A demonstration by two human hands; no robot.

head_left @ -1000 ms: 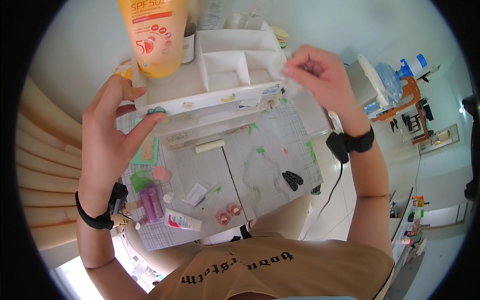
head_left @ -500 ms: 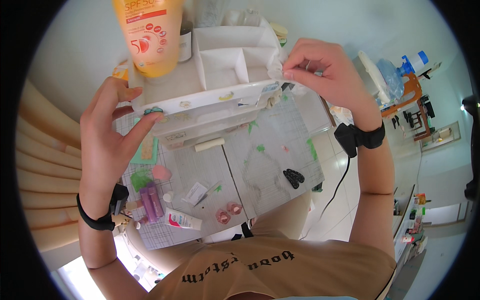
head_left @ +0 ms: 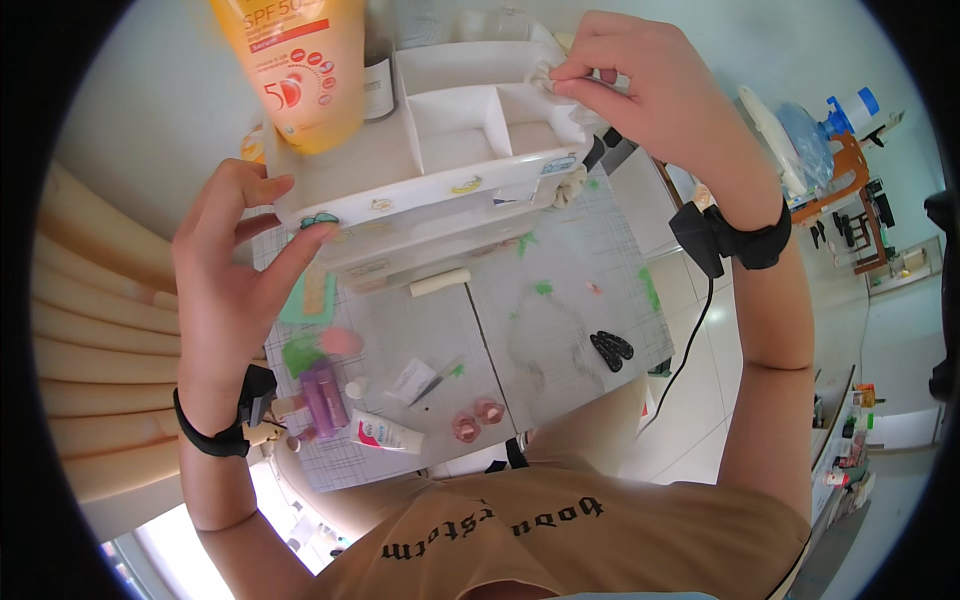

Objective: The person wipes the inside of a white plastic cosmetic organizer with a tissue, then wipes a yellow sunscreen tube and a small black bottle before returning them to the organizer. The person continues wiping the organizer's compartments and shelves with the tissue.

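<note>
A white desktop organizer (head_left: pixel 420 192) with an open divided top and drawers below stands at the far side of the table. My left hand (head_left: pixel 228 240) grips its left front corner, thumb in front and fingers behind. At the right side of its top, my right hand (head_left: pixel 640 85) is closed in a pinch on a crumpled white tissue (head_left: pixel 543 78), which touches the organizer's edge; part of it is hidden by the fingers. A yellow-orange sunscreen tube (head_left: pixel 300 75) stands in the top's left part, with a dark bottle (head_left: pixel 378 88) behind it.
On the table (head_left: pixel 480 390) lie a white cream tube (head_left: pixel 387 433), purple tubes (head_left: pixel 325 398), a pink sponge (head_left: pixel 342 341), pink flower-shaped pieces (head_left: pixel 478 420) and black hair clips (head_left: pixel 611 350). A beige curtain (head_left: pixel 110 350) hangs at left. A black cable (head_left: pixel 690 350) trails from my right wristband.
My right hand has moved back along the organizer's right side with the tissue. My left hand keeps its grip on the corner. The whole view has shifted slightly.
</note>
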